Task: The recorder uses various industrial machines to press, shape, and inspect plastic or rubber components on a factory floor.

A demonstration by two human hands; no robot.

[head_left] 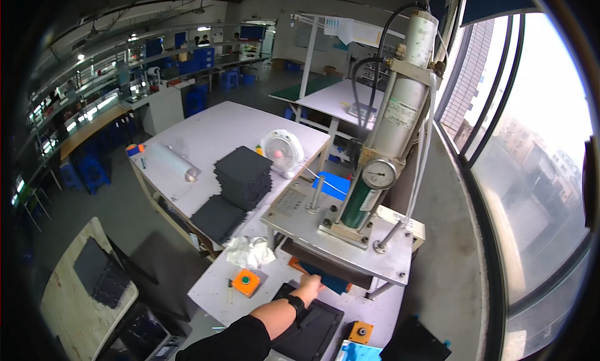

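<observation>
Left hand (308,288) is at the blue plate (335,283) under the press (394,114), grip unclear; right hand unseen. Best stay low and level.

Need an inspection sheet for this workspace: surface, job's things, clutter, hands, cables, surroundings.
Surface: white bench, press mounted over it.
Job's things: dark blue piece below the press's plate; black tray in front.
Clutter: crumpled white material; orange box with green button; second orange box beside the tray.
Hands: left hand at the dark blue piece, grip unclear; right hand nothing seen.
Cables: black hose near the press's top; pale tubes down its right side.
Surroundings: window right; neighbouring table with white fan and stacked black sheets.
</observation>
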